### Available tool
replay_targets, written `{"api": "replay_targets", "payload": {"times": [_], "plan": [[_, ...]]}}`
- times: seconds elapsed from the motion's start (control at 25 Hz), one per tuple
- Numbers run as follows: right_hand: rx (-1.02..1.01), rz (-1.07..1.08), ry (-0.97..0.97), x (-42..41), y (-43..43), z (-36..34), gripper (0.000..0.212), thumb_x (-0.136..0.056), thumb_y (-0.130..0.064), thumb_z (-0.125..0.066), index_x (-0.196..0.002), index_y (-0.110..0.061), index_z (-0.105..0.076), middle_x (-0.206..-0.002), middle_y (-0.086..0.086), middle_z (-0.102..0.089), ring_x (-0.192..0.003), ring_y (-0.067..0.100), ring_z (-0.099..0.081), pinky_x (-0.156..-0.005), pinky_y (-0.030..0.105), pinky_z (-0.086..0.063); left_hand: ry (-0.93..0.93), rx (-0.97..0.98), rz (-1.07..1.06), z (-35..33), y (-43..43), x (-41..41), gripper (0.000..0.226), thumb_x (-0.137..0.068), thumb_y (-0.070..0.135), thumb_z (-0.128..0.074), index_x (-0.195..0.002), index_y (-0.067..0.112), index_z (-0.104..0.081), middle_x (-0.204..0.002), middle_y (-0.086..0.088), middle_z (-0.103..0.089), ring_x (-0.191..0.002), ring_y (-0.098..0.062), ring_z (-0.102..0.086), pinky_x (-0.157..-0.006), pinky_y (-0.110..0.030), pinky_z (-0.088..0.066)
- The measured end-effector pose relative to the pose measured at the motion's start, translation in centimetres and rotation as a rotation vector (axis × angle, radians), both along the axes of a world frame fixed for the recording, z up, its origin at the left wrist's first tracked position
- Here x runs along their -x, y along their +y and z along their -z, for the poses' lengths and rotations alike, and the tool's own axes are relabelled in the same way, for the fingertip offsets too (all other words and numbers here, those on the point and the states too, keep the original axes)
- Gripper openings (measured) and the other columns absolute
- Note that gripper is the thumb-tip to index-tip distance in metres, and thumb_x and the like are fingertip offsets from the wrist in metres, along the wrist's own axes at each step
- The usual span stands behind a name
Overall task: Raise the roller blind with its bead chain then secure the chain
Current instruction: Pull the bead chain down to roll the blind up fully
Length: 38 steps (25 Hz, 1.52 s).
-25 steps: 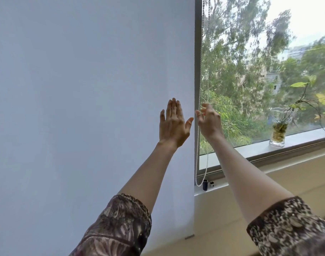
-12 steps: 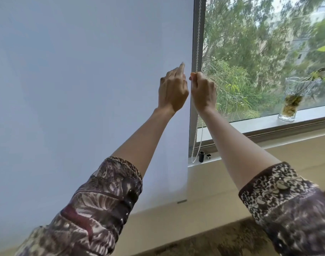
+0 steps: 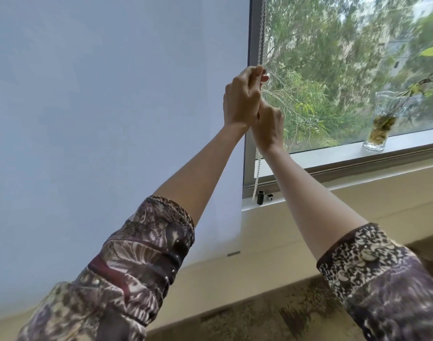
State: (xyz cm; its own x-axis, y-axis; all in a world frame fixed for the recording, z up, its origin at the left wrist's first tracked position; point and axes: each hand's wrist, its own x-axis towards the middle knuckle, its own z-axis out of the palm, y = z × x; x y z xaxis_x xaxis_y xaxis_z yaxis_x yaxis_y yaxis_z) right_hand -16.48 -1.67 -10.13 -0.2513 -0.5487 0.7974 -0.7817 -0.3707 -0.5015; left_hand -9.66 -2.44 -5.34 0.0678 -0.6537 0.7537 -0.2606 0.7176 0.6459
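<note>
A pale blue-white roller blind [image 3: 107, 114] hangs fully down and covers the left window; its bottom bar ends near the wall below the sill. The white bead chain [image 3: 260, 35] drops along the grey window frame just right of the blind's edge, and its lower loop [image 3: 256, 178] reaches the sill. My left hand [image 3: 241, 99] is raised and pinches the chain at its fingertips. My right hand [image 3: 269, 124] sits directly below it, fist closed around the chain, pressed against the left palm.
A small black chain holder [image 3: 260, 197] and a white clip [image 3: 270, 196] sit on the sill [image 3: 333, 166] by the loop. A glass vase [image 3: 382, 121] with a plant stands further right on the sill. A beige wall runs beneath the window.
Both hands were open and apart beside the chain, then closed around it. Now the left hand grips higher than the right, and the hands touch.
</note>
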Motion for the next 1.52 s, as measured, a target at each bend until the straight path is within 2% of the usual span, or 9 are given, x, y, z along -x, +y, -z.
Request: {"api": "replay_targets", "payload": {"times": [0.16, 0.36, 0.56, 0.68, 0.92, 1.08, 1.24, 1.36, 1.52], "plan": [[-0.035, 0.006, 0.003, 0.1, 1.1, 3.2, 0.028, -0.096, -0.013, -0.04, -0.078, -0.001, -0.058, -0.065, 0.024, -0.064, -0.052, 0.027, -0.041, -0.053, 0.032, -0.026, 0.07, -0.012, 0.047, 0.6, 0.1, 0.5, 0.024, -0.097, 0.024, -0.049, -0.09, 0.015, -0.071, -0.082, 0.006, -0.076, -0.079, -0.009, -0.072, -0.076, -0.039, -0.059], [-0.11, -0.011, 0.025, 0.1, 1.9, 6.3, 0.029, -0.097, -0.019, -0.041, -0.078, -0.006, -0.059, -0.071, 0.024, -0.068, -0.062, 0.04, -0.06, -0.055, 0.031, -0.027, 0.05, -0.04, 0.07, 1.9, 0.4, 0.1, 0.021, -0.096, 0.023, -0.053, -0.092, 0.014, -0.071, -0.08, 0.007, -0.076, -0.072, -0.01, -0.072, -0.073, -0.039, -0.059], [-0.253, -0.06, 0.016, -0.5, 2.0, 8.0, 0.033, -0.099, -0.031, -0.041, -0.083, -0.012, -0.063, -0.079, 0.011, -0.073, -0.073, 0.035, -0.064, -0.056, 0.032, -0.038, 0.167, -0.07, 0.129, 1.4, 0.5, -0.4, 0.017, -0.095, 0.015, -0.056, -0.093, 0.008, -0.071, -0.08, -0.003, -0.076, -0.073, -0.018, -0.073, -0.073, -0.042, -0.06], [-0.341, -0.104, 0.004, -1.0, 2.1, 9.1, 0.033, -0.099, -0.034, -0.041, -0.084, -0.015, -0.063, -0.078, 0.008, -0.072, -0.073, 0.033, -0.064, -0.063, 0.037, -0.048, 0.218, -0.094, 0.153, 1.4, 0.3, -0.9, 0.016, -0.095, 0.012, -0.056, -0.091, 0.007, -0.071, -0.079, -0.006, -0.075, -0.07, -0.02, -0.072, -0.067, -0.035, -0.059], [-0.497, -0.153, 0.014, -1.1, 2.3, 11.0, 0.033, -0.098, -0.038, -0.039, -0.081, -0.021, -0.062, -0.068, 0.0, -0.07, -0.072, 0.024, -0.062, -0.066, 0.034, -0.046, 0.172, -0.185, 0.109, 3.6, -0.7, -2.1, 0.017, -0.092, 0.007, -0.059, -0.084, 0.002, -0.073, -0.075, -0.011, -0.074, -0.068, -0.026, -0.073, -0.071, -0.044, -0.06], [-0.601, -0.188, 0.034, -1.2, 2.0, 11.9, 0.032, -0.097, -0.037, -0.038, -0.083, -0.023, -0.064, -0.067, -0.004, -0.068, -0.075, 0.021, -0.064, -0.071, 0.033, -0.048, 0.174, -0.233, 0.087, 5.3, -0.5, -2.4, 0.017, -0.092, 0.007, -0.059, -0.084, 0.004, -0.074, -0.074, -0.009, -0.074, -0.067, -0.023, -0.073, -0.071, -0.044, -0.061], [-0.718, -0.218, 0.063, -0.5, 1.9, 12.6, 0.031, -0.096, -0.039, -0.04, -0.086, -0.023, -0.066, -0.067, -0.006, -0.067, -0.072, 0.021, -0.062, -0.061, 0.03, -0.045, 0.109, -0.239, 0.025, 7.3, -0.3, -2.8, 0.018, -0.092, 0.01, -0.059, -0.083, 0.008, -0.075, -0.073, -0.007, -0.075, -0.066, -0.019, -0.073, -0.069, -0.041, -0.061], [-0.789, -0.254, 0.113, 0.0, 1.7, 13.0, 0.029, -0.095, -0.038, -0.044, -0.097, -0.021, -0.068, -0.08, -0.001, -0.072, -0.068, 0.016, -0.059, -0.054, 0.025, -0.039, 0.084, -0.253, -0.012, 8.6, -0.5, -3.5, 0.02, -0.092, 0.012, -0.057, -0.081, 0.01, -0.074, -0.072, -0.004, -0.075, -0.065, -0.016, -0.073, -0.071, -0.041, -0.06], [-0.737, -0.287, 0.084, 0.1, 1.4, 12.2, 0.034, -0.087, -0.021, -0.052, -0.118, -0.014, -0.064, -0.095, 0.007, -0.074, -0.088, 0.024, -0.065, -0.078, 0.03, -0.052, 0.024, -0.281, -0.078, 9.8, -0.8, -4.3, 0.022, -0.092, 0.016, -0.055, -0.079, 0.017, -0.073, -0.07, 0.003, -0.075, -0.065, -0.011, -0.072, -0.071, -0.037, -0.06]]}}
